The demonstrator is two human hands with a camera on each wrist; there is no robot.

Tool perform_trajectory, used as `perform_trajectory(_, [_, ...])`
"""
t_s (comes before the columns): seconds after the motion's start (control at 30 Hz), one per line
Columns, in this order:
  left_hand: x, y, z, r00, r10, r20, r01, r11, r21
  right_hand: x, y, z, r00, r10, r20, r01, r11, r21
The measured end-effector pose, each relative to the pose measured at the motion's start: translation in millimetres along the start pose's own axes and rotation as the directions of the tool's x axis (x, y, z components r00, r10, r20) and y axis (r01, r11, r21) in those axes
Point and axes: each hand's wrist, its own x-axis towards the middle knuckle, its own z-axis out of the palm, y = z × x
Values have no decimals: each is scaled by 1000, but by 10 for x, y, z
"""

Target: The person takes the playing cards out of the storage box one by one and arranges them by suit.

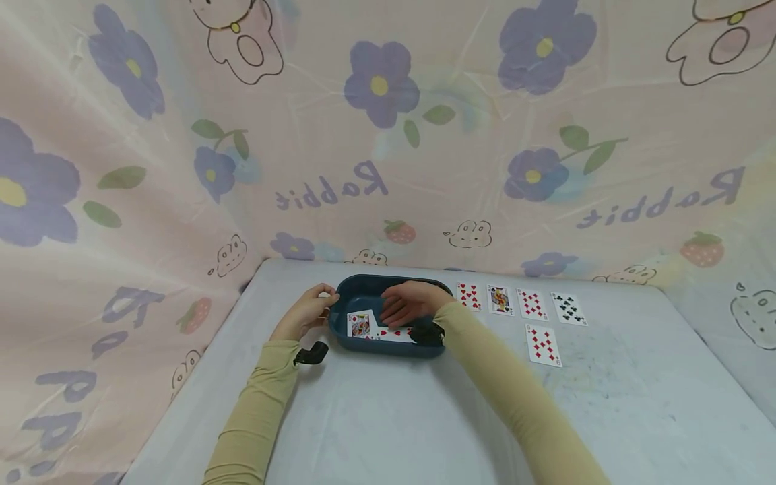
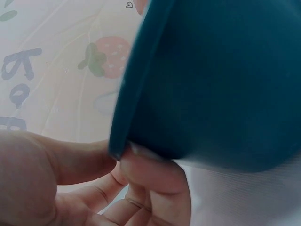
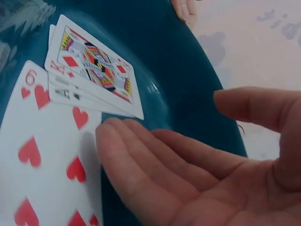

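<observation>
A dark teal oval basin (image 1: 388, 349) stands on the table. My left hand (image 1: 305, 313) pinches its left rim between thumb and fingers; the left wrist view shows the thumb and fingers (image 2: 155, 176) at the rim's edge. Inside the basin lie a king of diamonds (image 3: 94, 63), an ace (image 3: 61, 92) partly under it, and a six of hearts (image 3: 51, 155). Over these cards my right hand (image 1: 409, 301) reaches in from the right, its fingers extended and nothing in its grasp. In the right wrist view the fingertips are right by the six of hearts' edge.
Right of the basin, a row holds a hearts card (image 1: 469, 296), a king (image 1: 500, 300), a diamonds card (image 1: 533, 304) and a black-suited card (image 1: 568, 308). Another diamonds card (image 1: 543, 345) lies nearer. A patterned curtain (image 1: 378, 155) rises behind the white table (image 1: 388, 417).
</observation>
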Motion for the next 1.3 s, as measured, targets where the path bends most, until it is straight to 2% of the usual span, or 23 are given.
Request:
perform_trajectory(0.37, [6, -9, -5, 1000, 25, 6, -25, 1000, 7, 134, -22, 182, 998, 66, 16, -67, 993, 93])
perform_trajectory(0.47, [-2, -3, 2, 1000, 26, 0, -26, 1000, 11, 146, -36, 208, 997, 73, 5, -73, 994, 81])
perform_trajectory(0.57, [-8, 6, 11, 1000, 19, -4, -19, 1000, 3, 144, -48, 215, 997, 37, -61, -36, 999, 16])
perform_trajectory(0.67, [-12, 10, 16, 1000, 13, -6, -13, 1000, -1, 144, -63, 206, 990, -46, -137, 34, 995, -93])
perform_trajectory(0.73, [-11, 9, 16, 1000, 12, -7, -12, 1000, 1, 159, -73, 197, 984, -96, -151, 71, 984, -160])
perform_trajectory(0.83, [-6, 6, 17, 1000, 5, -12, -5, 1000, 6, 203, -87, 183, 985, -124, -116, 93, 964, -248])
perform_trajectory(1.0, [1, 7, 18, 1000, -3, -15, 4, 1000, 12, 264, -104, 176, 991, -123, -55, 96, 932, -350])
perform_trajectory(1.3, [17, 0, 10, 1000, -4, -13, 4, 1000, 2, 251, -110, 190, 990, -142, 9, 126, 840, -527])
